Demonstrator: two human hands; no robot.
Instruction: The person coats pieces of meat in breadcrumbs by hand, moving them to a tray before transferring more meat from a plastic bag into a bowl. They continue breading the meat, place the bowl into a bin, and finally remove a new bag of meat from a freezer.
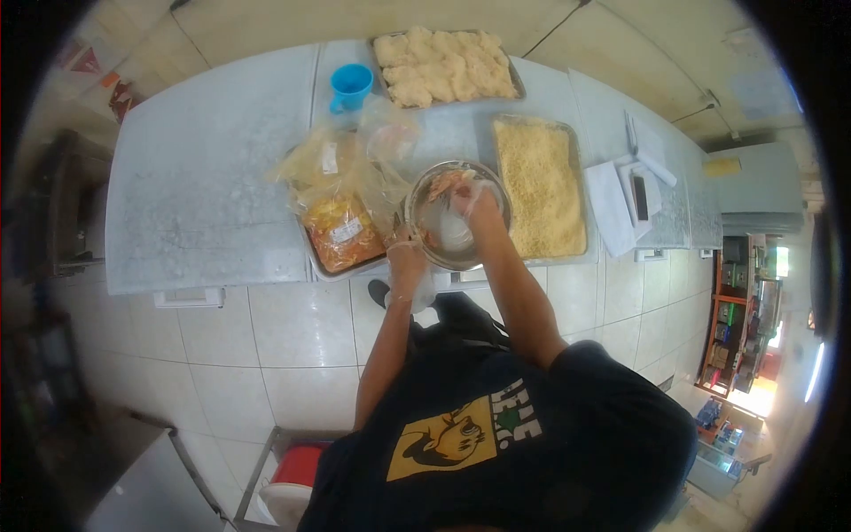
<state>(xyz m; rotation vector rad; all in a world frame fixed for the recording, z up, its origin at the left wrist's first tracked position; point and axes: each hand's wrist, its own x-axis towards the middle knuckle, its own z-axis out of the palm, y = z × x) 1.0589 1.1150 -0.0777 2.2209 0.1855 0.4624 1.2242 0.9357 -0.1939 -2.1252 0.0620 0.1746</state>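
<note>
A round metal bowl (pixel 452 258) stands at the table's front edge with pinkish raw meat (pixel 441 183) inside. My right hand (pixel 476 197), in a clear plastic glove, reaches into the bowl, its fingers closed on a piece of this meat. Also gloved, my left hand (pixel 407 252) is at the bowl's left rim; its fingers are too small and blurred to show their grip. Close beside it, a tray (pixel 335 274) bears a labelled plastic bag of orange-red food (pixel 342 232) and crumpled clear plastic bags (pixel 332 173).
Right of the bowl is a tray of pale yellow crumbs (pixel 541 186). Behind stands a tray of coated pieces (pixel 446 66), with a blue cup (pixel 351 83) to its left. White papers and a phone (pixel 640 197) lie at the right. A red round container (pixel 300 465) stands below, at my left.
</note>
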